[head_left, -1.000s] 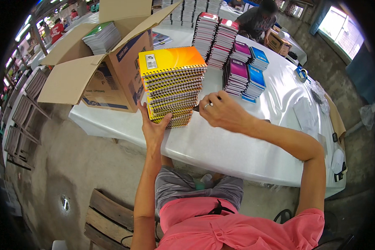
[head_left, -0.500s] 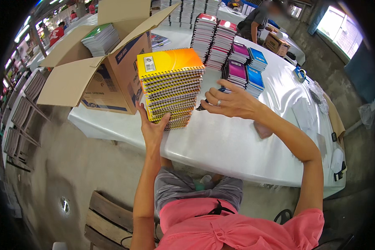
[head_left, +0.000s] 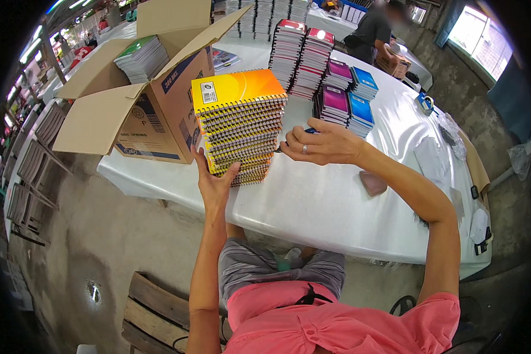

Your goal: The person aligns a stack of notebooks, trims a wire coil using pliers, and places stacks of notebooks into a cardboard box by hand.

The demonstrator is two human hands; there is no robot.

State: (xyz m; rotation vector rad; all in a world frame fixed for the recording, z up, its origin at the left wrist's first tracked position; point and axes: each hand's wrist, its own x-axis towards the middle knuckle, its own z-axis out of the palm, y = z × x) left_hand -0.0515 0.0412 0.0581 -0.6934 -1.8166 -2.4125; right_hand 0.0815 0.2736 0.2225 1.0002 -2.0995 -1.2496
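A tall leaning stack of yellow-orange spiral notebooks [head_left: 242, 127] stands near the table's front edge. My left hand [head_left: 212, 180] grips its lower left corner, thumb across the wire coils and fingers along the side. Just right of the stack, my right hand [head_left: 321, 143] is closed, with a ring on one finger. It holds a slim blue and black tool [head_left: 311, 130], mostly hidden by the fingers; its kind cannot be made out. The tool's dark tip is close to the coils; whether it touches them is unclear.
At left stands an open carton [head_left: 159, 118] with green-covered notebooks [head_left: 140, 59] inside. Red [head_left: 318, 62], purple [head_left: 334, 103] and blue notebook stacks [head_left: 361, 111] stand behind my right hand. Tape [head_left: 423, 103] and plastic wrap [head_left: 432, 158] lie at right. Another person [head_left: 371, 35] works beyond.
My right hand has moved slightly left and down toward the coils, its fingers curling in more. The left hand still grips the stack. The person beyond has shifted.
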